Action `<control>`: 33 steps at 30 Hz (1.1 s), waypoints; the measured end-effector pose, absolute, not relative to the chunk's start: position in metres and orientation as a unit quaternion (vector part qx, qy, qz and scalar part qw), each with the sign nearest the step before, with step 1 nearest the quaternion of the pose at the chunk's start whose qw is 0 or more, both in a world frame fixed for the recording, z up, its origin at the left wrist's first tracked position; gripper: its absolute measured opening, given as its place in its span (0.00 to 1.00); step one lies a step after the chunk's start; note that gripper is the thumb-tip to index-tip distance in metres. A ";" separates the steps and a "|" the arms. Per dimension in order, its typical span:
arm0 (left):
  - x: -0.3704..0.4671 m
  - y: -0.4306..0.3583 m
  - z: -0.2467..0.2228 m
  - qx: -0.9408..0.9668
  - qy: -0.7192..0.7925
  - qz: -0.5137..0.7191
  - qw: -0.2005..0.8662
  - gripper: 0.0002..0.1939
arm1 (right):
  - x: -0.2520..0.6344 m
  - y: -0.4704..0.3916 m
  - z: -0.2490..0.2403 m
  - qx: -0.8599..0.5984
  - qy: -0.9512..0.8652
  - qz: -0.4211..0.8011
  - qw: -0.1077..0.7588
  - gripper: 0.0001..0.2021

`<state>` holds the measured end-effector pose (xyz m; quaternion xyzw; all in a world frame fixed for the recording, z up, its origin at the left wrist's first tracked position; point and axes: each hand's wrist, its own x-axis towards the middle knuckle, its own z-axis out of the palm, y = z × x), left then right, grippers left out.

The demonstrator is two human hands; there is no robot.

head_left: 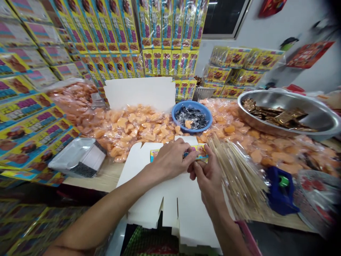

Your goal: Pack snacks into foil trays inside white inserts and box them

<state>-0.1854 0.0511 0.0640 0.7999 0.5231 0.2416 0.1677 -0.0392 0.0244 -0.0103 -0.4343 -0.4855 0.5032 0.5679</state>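
Note:
In the head view, a small yellow and blue printed box (201, 150) lies crosswise over white cardboard. My left hand (173, 158) rests across its middle, fingers curled over it. My right hand (207, 170) grips the box's right end, with the thumb and fingertips meeting my left fingers near its lower edge. White unfolded cardboard (144, 193) lies beneath both hands. Behind are a heap of orange wrapped pieces (138, 124) and a blue bowl (174, 115) of dark packets with one orange piece on top. Right of my right hand lies a bundle of thin wooden sticks (237, 174).
A clear plastic tray (65, 156) of cards sits left. At right are a steel basin (317, 106) with golden packets, a blue tape dispenser (282, 192) and a clear round container (317, 199). Stacked yellow boxes (106, 32) rise behind and at left.

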 end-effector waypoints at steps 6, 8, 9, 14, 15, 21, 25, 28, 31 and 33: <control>-0.182 0.063 0.061 0.787 0.520 0.262 0.204 0.10 | -0.044 0.025 -0.011 -0.439 -0.482 0.488 0.581 0.42; -0.185 0.064 0.061 0.789 0.497 0.278 0.230 0.10 | -0.046 0.025 -0.011 -0.436 -0.485 0.492 0.577 0.42; -0.186 0.065 0.060 0.791 0.495 0.277 0.231 0.12 | -0.048 0.025 -0.011 -0.435 -0.485 0.494 0.576 0.42; -0.187 0.068 0.055 0.806 0.518 0.237 0.162 0.14 | -0.043 0.020 -0.011 -0.435 -0.516 0.485 0.556 0.40; -0.186 0.067 0.054 0.810 0.517 0.234 0.149 0.13 | -0.031 0.018 -0.011 -0.448 -0.536 0.472 0.538 0.39; -0.183 0.061 0.048 0.833 0.502 0.223 0.066 0.11 | 0.133 0.002 -0.019 -0.765 -0.421 0.190 0.449 0.19; -0.185 0.059 0.042 0.847 0.471 0.243 0.025 0.09 | 0.218 0.002 -0.035 -0.843 -0.280 0.224 0.401 0.08; -0.187 0.057 0.039 0.865 0.436 0.247 -0.004 0.08 | 0.229 0.003 -0.048 -0.814 -0.253 0.285 0.438 0.06; -0.189 0.055 0.038 0.872 0.428 0.238 -0.008 0.08 | 0.224 -0.001 -0.057 -0.774 -0.233 0.306 0.502 0.07; -0.190 0.056 0.037 0.872 0.434 0.229 -0.005 0.08 | 0.219 -0.006 -0.063 -0.747 -0.234 0.307 0.542 0.12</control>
